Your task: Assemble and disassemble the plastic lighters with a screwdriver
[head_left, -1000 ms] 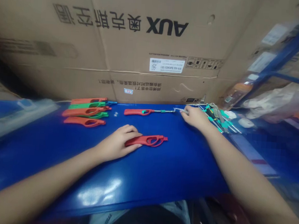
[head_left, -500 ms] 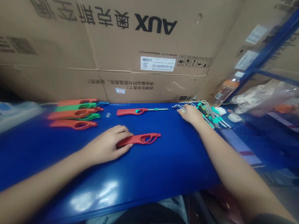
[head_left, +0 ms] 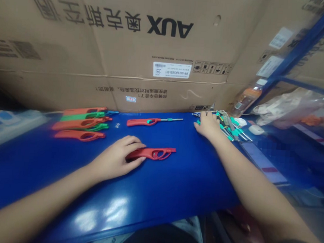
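My left hand (head_left: pixel 124 158) is closed around the rear end of a red lighter casing (head_left: pixel 159 154), whose trigger opening and narrow tip point right, just above the blue table. My right hand (head_left: pixel 208 126) is over the left edge of a pile of green-and-metal lighter inserts (head_left: pixel 229 125), thumb and fingers apart. A green bit shows beside its thumb; the fingertips are partly hidden. Between the hands and the cardboard lies a red lighter (head_left: pixel 141 122) with a green trigger and a metal rod.
Several red, orange and green casings (head_left: pixel 79 135) lie in a stack at the left. Cardboard (head_left: pixel 113 57) stands along the table's back. At the right are an orange drink bottle (head_left: pixel 245 100), a white rounded object (head_left: pixel 256 129) and a phone-like slab (head_left: pixel 265 163). Plastic wrapping (head_left: pixel 12 128) lies far left.
My right hand has shifted slightly right along the pile, and its thumb has spread from the fingers. My left hand keeps its grip on the red casing, nearly still.
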{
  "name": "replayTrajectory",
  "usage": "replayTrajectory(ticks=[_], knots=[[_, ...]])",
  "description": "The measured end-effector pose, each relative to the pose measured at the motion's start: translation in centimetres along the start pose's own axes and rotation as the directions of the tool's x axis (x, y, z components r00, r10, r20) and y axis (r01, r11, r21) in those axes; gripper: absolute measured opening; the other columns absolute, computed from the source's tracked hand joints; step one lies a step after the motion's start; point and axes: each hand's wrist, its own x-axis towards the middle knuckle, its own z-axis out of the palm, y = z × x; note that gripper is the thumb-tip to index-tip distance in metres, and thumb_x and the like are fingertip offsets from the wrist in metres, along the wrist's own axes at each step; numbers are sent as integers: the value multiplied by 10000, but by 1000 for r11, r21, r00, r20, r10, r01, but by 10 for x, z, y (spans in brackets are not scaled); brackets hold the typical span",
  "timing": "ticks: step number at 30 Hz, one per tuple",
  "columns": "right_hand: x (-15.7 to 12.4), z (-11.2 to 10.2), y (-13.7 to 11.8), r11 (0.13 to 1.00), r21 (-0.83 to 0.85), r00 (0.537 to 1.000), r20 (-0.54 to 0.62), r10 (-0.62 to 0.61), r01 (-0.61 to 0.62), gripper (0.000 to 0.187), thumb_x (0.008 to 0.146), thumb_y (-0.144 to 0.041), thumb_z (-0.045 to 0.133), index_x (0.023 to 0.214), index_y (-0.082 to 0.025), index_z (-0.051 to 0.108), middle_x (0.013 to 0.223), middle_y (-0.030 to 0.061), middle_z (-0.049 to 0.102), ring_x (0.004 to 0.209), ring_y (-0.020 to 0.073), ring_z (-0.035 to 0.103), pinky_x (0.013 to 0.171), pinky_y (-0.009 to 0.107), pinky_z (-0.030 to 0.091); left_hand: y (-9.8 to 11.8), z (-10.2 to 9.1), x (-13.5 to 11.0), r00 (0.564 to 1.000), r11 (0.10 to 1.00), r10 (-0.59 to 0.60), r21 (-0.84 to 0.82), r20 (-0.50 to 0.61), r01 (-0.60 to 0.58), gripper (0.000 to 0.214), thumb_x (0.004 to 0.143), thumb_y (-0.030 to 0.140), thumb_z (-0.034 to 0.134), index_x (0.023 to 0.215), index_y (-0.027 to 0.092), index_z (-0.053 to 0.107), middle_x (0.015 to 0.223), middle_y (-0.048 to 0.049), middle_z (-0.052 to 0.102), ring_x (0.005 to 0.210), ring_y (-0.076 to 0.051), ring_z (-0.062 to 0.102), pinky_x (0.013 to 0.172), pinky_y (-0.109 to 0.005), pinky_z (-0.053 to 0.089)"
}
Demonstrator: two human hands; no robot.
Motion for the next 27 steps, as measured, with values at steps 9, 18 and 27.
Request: replayTrajectory(ticks=[9,18,27], knots=[[-16,26,-34,779,236,798,21,-602,581,405,999,-348,452,1377,-241,549,1569,81,460,1431,300,389,1178,554,296,-1,0,2,997,994,-63,-82,49,67,270,985,409,553,1123,213,676,1098,-74,666,1026,-227,627,912,-364,539],[-16,19,-32,704,316,758,-82,-647,636,229,927,-160,474,1124,-198,584,1130,104,634,1032,263,538,934,443,451,-2,6,0,997,997,-5,-73,-77,0,289,1044,343,471,1211,199,658,1130,-92,680,1064,-219,628,953,-367,530],[-41,-5,-46,517,475,590,-5,-807,712,154,920,-283,600,1059,-222,628,1058,48,648,918,183,599,835,327,509,6,7,2,1000,1000,-9,-22,28,10,351,960,422,609,1223,199,679,1143,-101,665,1038,-246,648,953,-396,542]])
